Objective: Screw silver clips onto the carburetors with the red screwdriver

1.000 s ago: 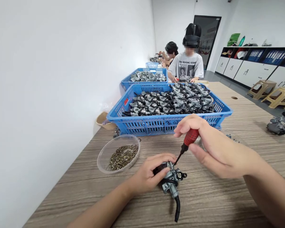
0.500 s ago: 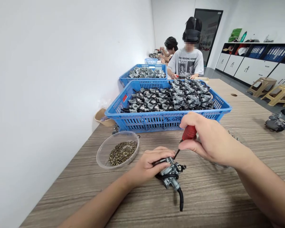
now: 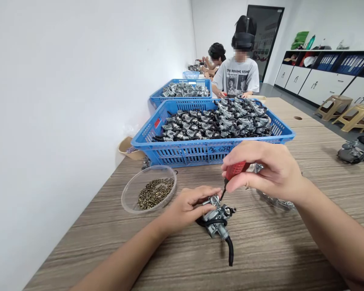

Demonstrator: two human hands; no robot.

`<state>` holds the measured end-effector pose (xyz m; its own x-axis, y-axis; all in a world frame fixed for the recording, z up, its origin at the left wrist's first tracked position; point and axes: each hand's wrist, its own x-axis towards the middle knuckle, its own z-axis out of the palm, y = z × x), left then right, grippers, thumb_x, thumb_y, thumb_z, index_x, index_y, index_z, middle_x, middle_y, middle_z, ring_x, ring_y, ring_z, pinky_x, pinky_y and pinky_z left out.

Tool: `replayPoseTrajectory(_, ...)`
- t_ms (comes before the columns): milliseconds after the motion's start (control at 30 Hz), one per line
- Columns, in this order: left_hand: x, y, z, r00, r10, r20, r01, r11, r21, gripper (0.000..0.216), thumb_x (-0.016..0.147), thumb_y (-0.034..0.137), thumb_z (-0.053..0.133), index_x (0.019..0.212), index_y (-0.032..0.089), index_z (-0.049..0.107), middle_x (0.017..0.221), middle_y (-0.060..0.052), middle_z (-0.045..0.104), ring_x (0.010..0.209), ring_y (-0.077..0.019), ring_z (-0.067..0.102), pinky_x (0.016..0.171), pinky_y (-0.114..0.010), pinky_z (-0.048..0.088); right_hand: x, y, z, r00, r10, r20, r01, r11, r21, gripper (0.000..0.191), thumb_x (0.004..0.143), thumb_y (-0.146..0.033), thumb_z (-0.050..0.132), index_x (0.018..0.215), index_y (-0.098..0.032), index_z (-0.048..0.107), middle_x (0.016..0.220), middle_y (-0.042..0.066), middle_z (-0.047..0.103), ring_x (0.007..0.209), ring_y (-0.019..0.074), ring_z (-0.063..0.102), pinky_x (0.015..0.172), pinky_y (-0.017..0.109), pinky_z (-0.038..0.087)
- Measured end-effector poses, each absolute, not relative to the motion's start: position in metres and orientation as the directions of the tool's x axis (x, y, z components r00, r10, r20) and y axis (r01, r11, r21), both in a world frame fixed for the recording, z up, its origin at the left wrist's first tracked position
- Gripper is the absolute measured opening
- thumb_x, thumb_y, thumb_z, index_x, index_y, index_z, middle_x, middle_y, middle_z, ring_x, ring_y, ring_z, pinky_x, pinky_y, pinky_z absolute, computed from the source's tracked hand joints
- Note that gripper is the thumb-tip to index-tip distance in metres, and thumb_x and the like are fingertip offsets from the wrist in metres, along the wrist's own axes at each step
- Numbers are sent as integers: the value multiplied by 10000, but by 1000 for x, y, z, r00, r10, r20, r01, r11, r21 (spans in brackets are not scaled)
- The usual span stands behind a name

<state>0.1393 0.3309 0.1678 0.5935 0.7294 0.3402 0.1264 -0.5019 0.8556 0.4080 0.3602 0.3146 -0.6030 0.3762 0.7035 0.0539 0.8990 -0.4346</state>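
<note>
A small metal carburetor (image 3: pixel 216 220) with a black rubber hose lies on the wooden table, its hose pointing toward me. Fingers and thumb of my left hand (image 3: pixel 191 206) are closed around its left side. My right hand (image 3: pixel 268 169) grips a screwdriver (image 3: pixel 235 170) by its red handle. The dark shaft slants down to the top of the carburetor beside my left fingertips; the exact contact of its tip is too small to make out. Left of the carburetor stands a round clear bowl (image 3: pixel 130 202) of brass-coloured screws.
Behind my hands stands a blue crate (image 3: pixel 170 155) piled with carburetors, with a second blue crate (image 3: pixel 154 99) beyond it. A clear container (image 3: pixel 280 205) sits partly behind my right hand. One carburetor (image 3: pixel 352 152) lies at far right. Two people work farther back.
My right hand has turned, so the red handle now tilts more and shows more of its side. The clear container behind it has become more visible. My left hand keeps its hold.
</note>
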Motion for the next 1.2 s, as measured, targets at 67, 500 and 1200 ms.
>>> replayPoseTrajectory(67, 139, 331, 170, 598, 704, 382, 110, -545, 831, 394, 1068, 255, 755, 1461, 237, 738, 1287, -77, 858, 1159, -198, 834, 1055, -274, 635, 407, 364, 310, -570, 322, 755, 98, 940, -327, 375, 924, -300, 902, 1226, -169, 721, 966, 11, 786, 835, 121, 739, 807, 246, 616)
replayPoseTrajectory(500, 139, 333, 173, 598, 675, 431, 120, -607, 785, 340, 1056, 192, 768, 1390, 255, 779, 1331, -64, 850, 1257, -201, 810, 1139, -269, 609, 419, 350, 347, -723, 327, 609, -20, 871, -491, 192, 1085, -80, 662, 1262, -78, 736, 1192, 107, 745, 1073, 135, 735, 917, 233, 634)
replayPoseTrajectory(1200, 138, 332, 173, 660, 593, 461, 200, -730, 654, 420, 1142, 239, 627, 1559, 292, 645, 1386, -61, 826, 1287, -189, 798, 1133, -237, 596, 430, 343, 351, -833, 403, 380, 167, 836, -522, 98, 1161, -177, 512, 1184, -166, 606, 1084, 58, 664, 962, 139, 606, 844, 259, 523)
